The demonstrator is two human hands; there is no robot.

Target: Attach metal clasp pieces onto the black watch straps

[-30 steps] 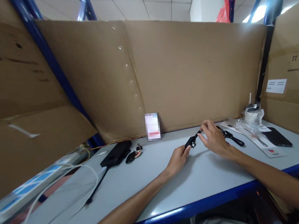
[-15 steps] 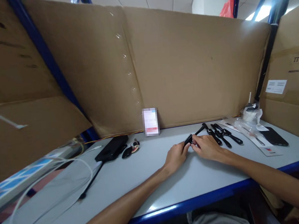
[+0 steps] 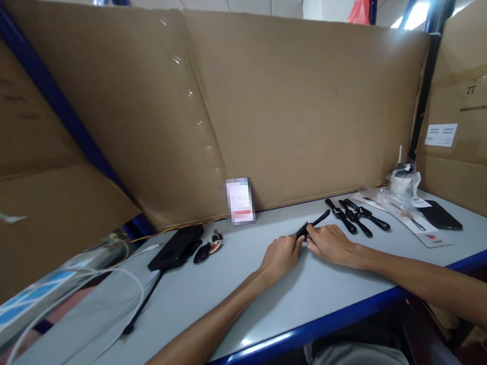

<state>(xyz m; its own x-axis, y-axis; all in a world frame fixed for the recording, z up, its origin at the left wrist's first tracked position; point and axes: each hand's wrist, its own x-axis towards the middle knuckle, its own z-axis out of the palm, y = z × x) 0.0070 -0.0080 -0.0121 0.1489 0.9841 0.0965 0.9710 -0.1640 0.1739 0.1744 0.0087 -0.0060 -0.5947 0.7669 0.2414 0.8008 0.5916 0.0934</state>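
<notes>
A black spokeshave (image 3: pixel 322 217) is held between my two hands just above the grey tabletop. My left hand (image 3: pixel 281 256) is closed around its left part, thumb near the middle. The fingers of my right hand (image 3: pixel 330 244) pinch at the middle section, hiding much of the blade area. One handle sticks out past the right fingers, pointing up and to the right. Close by on the right lie three similar black spokeshaves: one nearest my hand (image 3: pixel 341 216), a middle one (image 3: pixel 355 218) and a right one (image 3: pixel 370 217).
A blurred-out card or screen (image 3: pixel 240 201) leans on the cardboard wall (image 3: pixel 288 106). On the left are keys (image 3: pixel 209 249), a black box-like device (image 3: pixel 176 248) and white cables (image 3: pixel 139 275). A packaged tool (image 3: pixel 413 222), a black phone (image 3: pixel 443 215) and a plastic-wrapped container (image 3: pixel 403 181) sit right.
The view has swung slightly, shifting the scene left. The held spokeshave's protruding handle now shows apart from the ones on the table. My right fingers have changed position slightly at its middle.
</notes>
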